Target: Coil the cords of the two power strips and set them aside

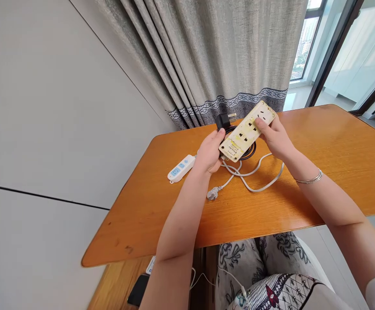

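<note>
A worn, yellowed power strip (243,137) is held tilted above the table, its sockets facing me. My right hand (274,135) is closed on its upper end, with the thumb on the socket face. My left hand (210,150) is closed at its lower end, around the coiled black power cord (250,151), its thumb by the black plug (223,122). Much of that cord is hidden behind the strip. A white power strip (181,168) with blue sockets lies beside my left hand. Its white cord (261,189) loops below, with the white plug (212,193) on the table.
The wooden table (155,219) has rounded corners and a near edge just above my lap. A grey curtain (232,51) hangs behind it, and a pale wall panel (45,107) stands on the left. A dark phone-like object (138,289) lies lower, under the table edge.
</note>
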`<state>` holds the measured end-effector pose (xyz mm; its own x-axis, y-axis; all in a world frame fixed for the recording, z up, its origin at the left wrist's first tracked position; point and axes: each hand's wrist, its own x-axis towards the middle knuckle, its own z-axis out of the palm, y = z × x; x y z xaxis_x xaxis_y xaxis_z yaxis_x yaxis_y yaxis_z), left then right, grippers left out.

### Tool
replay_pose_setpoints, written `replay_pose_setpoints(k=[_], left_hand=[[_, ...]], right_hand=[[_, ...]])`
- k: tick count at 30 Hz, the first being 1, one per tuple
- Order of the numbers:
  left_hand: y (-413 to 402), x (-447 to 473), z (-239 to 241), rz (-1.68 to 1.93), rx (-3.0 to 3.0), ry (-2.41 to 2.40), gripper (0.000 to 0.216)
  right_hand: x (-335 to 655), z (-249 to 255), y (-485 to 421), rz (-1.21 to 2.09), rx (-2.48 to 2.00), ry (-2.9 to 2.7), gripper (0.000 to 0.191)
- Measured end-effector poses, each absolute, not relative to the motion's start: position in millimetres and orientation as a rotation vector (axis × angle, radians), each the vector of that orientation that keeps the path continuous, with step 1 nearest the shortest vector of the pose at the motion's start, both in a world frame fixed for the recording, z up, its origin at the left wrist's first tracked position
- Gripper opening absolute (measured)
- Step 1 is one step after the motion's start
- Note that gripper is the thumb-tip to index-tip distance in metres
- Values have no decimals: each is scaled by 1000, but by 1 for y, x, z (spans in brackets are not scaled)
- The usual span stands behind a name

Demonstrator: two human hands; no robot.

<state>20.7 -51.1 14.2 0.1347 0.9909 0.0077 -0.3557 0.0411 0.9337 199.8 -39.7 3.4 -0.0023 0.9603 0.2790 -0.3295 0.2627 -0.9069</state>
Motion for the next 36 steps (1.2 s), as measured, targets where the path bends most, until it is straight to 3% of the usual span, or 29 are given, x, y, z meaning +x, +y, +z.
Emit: replay_pose_setpoints(k=[6,17,24,33,36], left_hand=[[-46,18,12,1277,995,887,24],[-31,13,10,1288,913,853,41],[-37,18,8,1248,882,734,16],[-35,28,-15,1227,1206,724,35],[-27,23,-24,1228,1313,723,45]], right_hand=[[205,6,-44,1526,-736,-1107,59],[191,1,-44,1459,-725,-945,62],[197,-5,-29,1372,-716,-767,45],[195,-16,-22,1361,-678,-636,43],[193,-16,-22,1373,-689,-593,35]])
